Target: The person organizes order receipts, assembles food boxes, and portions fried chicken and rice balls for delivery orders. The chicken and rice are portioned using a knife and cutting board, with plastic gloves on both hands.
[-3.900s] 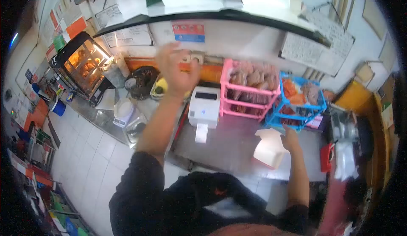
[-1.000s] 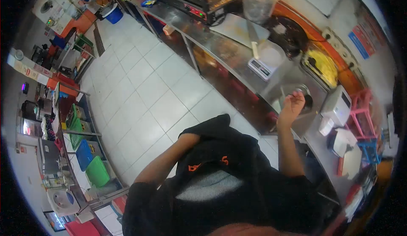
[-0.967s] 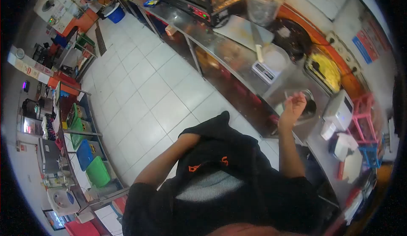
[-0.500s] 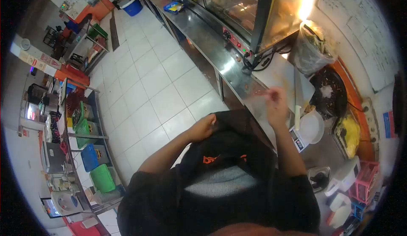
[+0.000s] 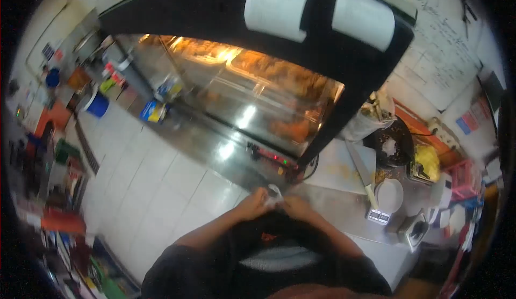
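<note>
My left hand and my right hand are close together in front of my dark apron, at the edge of the steel counter. Between them is a small whitish, translucent piece, thin like plastic or film, with its top forming a loop. The fingers of both hands are pinched around it, slightly blurred. Just beyond the hands stands the glass warming cabinet, lit inside, with browned food on trays.
Right of my hands lie a white cutting board, a knife and a scale with a white bowl. Behind are a dark pan and a lined bucket. Blue-yellow packet on the left counter.
The view has swung toward the cabinet. My right hand has moved from over the counter to meet my left, which has let go of the dark cloth; both now hold the whitish piece.
</note>
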{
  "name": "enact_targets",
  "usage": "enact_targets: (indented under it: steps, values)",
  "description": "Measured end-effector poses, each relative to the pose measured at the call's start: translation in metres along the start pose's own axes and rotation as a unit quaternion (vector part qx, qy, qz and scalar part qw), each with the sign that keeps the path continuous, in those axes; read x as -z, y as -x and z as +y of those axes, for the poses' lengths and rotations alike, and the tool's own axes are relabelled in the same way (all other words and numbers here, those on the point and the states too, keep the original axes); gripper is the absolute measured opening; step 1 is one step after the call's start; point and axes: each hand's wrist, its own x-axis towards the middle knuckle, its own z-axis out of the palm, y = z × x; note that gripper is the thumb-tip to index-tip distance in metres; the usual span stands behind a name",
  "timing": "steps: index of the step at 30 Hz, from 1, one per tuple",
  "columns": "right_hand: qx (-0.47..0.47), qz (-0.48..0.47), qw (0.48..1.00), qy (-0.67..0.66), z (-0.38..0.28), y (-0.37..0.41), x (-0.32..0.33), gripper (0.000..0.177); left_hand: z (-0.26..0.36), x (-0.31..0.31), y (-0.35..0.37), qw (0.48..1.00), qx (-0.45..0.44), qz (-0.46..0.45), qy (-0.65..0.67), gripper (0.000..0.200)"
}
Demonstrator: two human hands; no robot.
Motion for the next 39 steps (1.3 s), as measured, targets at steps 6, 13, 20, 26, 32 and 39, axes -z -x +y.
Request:
enact_targets:
  steps: [6, 13, 20, 26, 32, 39]
  values:
    - [0.001, 0.207, 0.953, -0.220, -0.028, -0.009, 0.000, 0.026, -0.084, 0.038, -0.029, 0.905, -0.033, -0.416, -0.082, 0.048]
    - [-0.101, 0.379, 0.871, -0.296, -0.061, -0.031, 0.018, 0.019, -0.087, 0.058, -0.052, 0.884, -0.083, -0.455, -0.065, 0.047]
    - [-0.092, 0.351, 0.818, -0.447, -0.095, -0.048, 0.060, 0.011, -0.076, 0.071, -0.052, 0.879, -0.076, -0.471, -0.002, 0.041]
    - [-0.090, 0.258, 0.886, -0.374, -0.120, -0.063, 0.071, 0.017, -0.068, 0.101, -0.039, 0.885, -0.052, -0.463, 0.020, 0.036]
    - [0.048, 0.251, 0.820, -0.513, -0.100, -0.096, 0.035, 0.010, -0.043, 0.186, -0.010, 0.944, 0.028, -0.327, 0.037, 0.034]
    - [0.112, 0.235, 0.822, -0.507, -0.120, -0.129, 0.018, 0.026, 0.032, 0.177, -0.015, 0.965, -0.176, 0.164, 0.100, 0.044]
